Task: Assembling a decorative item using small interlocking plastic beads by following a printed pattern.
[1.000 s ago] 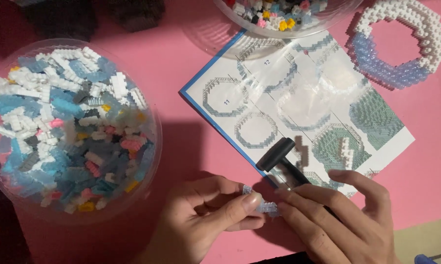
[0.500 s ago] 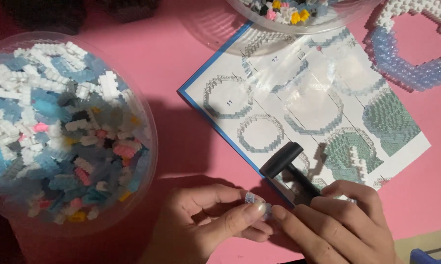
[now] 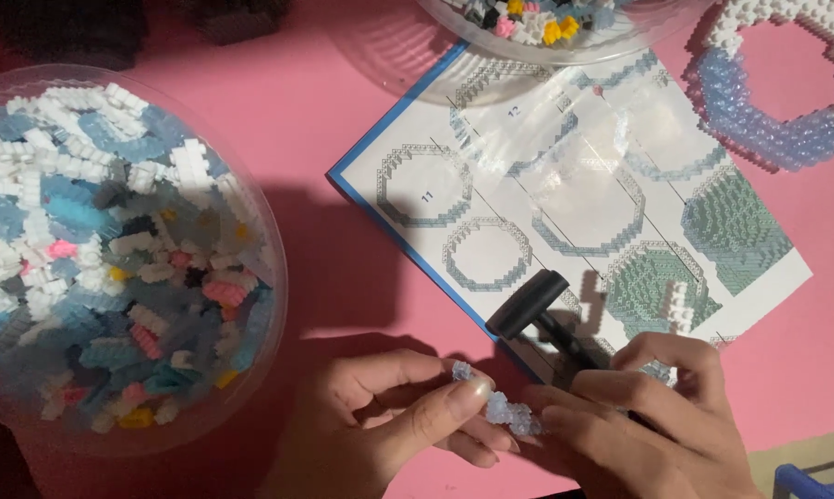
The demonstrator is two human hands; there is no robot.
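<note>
While both hands meet at the bottom edge of the pink tabletop (image 3: 324, 120), the left hand (image 3: 380, 420) pinches a short strip of pale blue translucent mini bricks (image 3: 507, 411) between thumb and forefinger, and the right hand (image 3: 648, 420) closes its fingertips on the strip's other end, so the piece is held by the two together, just above the table and just below the lower corner of the printed instruction sheet with the blue border (image 3: 565, 194). That sheet shows rings and a green domed shape in stages. A small black hammer-shaped tool (image 3: 539, 312) lies on the sheet, its handle running under the right hand. At the upper right rests a finished-looking ring of white and pale blue bricks (image 3: 777, 111), well apart from the hands. I judge the build to be partly done: one ring section stands assembled, while the strip in the fingers is only a few bricks long. Much seems left, since the round clear plastic tub of loose white, blue and pink bricks (image 3: 112, 259) at the left is nearly full, and a second clear bowl of mixed coloured bricks (image 3: 546, 28) sits at the top edge, overlapping the sheet
</note>
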